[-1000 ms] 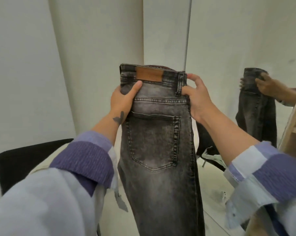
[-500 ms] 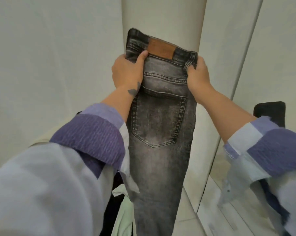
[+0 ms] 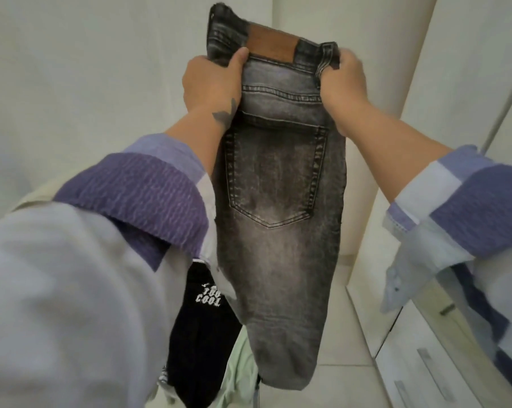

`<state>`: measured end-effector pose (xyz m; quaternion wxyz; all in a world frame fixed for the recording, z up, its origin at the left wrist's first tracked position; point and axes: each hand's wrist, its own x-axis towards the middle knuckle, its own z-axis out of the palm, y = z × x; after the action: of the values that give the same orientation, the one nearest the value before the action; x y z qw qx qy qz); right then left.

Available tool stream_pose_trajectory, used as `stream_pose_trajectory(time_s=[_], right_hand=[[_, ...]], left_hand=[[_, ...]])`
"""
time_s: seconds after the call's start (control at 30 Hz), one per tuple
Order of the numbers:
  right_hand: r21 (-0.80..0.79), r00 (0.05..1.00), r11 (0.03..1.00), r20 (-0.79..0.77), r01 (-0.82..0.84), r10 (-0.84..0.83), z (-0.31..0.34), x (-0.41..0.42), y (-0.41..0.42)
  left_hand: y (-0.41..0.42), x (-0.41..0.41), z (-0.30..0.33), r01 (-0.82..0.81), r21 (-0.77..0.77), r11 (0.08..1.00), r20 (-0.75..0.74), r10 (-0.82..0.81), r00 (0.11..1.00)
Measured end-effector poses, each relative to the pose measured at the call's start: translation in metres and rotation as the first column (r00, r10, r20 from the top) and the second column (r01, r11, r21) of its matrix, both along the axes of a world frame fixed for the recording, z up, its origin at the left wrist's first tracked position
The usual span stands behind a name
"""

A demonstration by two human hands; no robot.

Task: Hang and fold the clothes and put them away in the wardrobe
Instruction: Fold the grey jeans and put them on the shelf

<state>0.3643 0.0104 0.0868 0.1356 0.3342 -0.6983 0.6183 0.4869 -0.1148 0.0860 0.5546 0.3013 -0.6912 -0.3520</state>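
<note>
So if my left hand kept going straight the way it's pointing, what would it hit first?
Already gripping the jeans at the waistband, the left hand points up and away; past the denim, probably the pale wall, though depth is unclear.

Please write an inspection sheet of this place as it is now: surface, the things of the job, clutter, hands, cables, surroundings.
Surface: pale tiled floor; no table seen.
Job's things: grey jeans, folded lengthwise, hanging from the waistband, back pocket facing the camera.
Clutter: black garment with white lettering and pale green cloth below.
Hands: left hand and right hand each grip a waistband edge.
Cables: nothing seen.
Surroundings: white wall; glossy panel at right.
</note>
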Motion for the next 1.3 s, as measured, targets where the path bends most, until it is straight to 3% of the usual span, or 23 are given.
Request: stream_pose_trajectory(time_s=[0.23,0.67,0.87,1.07,1.3], right_hand=[[0.018,0.996,0.998,0.078,-0.055,0.053,0.012,-0.006,-0.049],[0.063,0.974,0.992,0.206,-0.108,0.093,-0.061,-0.087,-0.217],[0.07,0.964,0.99,0.246,-0.12,0.099,-0.12,-0.144,-0.289],[0.19,0.948,0.968,0.301,-0.162,0.1,-0.194,-0.173,-0.305],[0.319,0.927,0.921,0.36,-0.225,0.102,-0.265,-0.162,-0.277]], left_hand=[[-0.047,-0.006,0.012,-0.069,0.026,0.997,0.061,0.067,0.996],[-0.214,-0.088,-0.054,-0.043,0.084,0.996,0.136,0.031,0.99],[-0.289,-0.143,-0.124,0.116,0.068,0.991,0.057,-0.12,0.991],[-0.324,-0.161,-0.202,0.163,0.057,0.985,0.171,-0.171,0.97],[-0.299,-0.138,-0.275,0.185,0.15,0.971,0.275,-0.22,0.936]])
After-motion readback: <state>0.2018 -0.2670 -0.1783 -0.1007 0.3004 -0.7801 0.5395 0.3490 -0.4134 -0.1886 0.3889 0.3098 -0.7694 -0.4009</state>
